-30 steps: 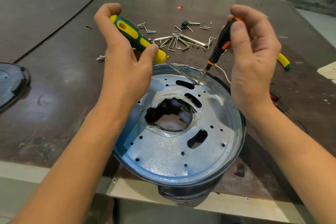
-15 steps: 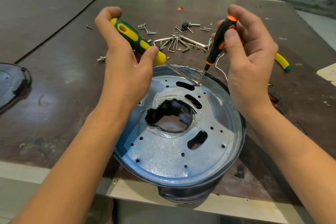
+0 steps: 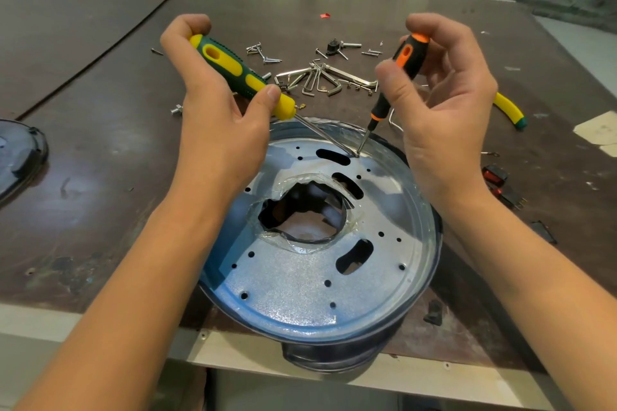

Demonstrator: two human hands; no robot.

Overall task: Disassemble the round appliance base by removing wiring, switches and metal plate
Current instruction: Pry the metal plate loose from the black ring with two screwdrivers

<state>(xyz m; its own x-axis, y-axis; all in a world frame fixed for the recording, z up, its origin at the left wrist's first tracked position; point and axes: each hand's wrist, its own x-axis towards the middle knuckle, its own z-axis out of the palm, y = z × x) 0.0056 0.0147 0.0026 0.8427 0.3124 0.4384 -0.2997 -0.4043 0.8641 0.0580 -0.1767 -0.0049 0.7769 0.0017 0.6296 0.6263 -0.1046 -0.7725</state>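
Head view, looking down over both forearms. Round appliance base sits at the near edge of the bench, its lower wall overhanging the edge slightly. Metal plate lies seated in the base, facing up, silver with a blue tint. It has small holes, several oblong slots and a ragged central opening ringed with clear film.

Left hand: grip wrapped round a green-and-yellow screwdriver, thumb pressed near the yellow collar, shaft slanting down to the right. Right hand: grip pinching a slimmer black-and-orange screwdriver between thumb and fingers, held nearly upright. Both tips meet at one spot on the plate's far edge, just beside the farthest slot.

Behind the base:
- bent hex keys in a loose fan
- loose screws scattered around them
- small black fitting
- pale wire looping up just beyond the rim, partly hidden by the right hand

Right of the base:
- two red switches lying on the bench, apart from the base
- yellow-and-green handle showing past the right hand

A small dark fragment lies near the base's right side. A dark round cover rests at the left edge of view.
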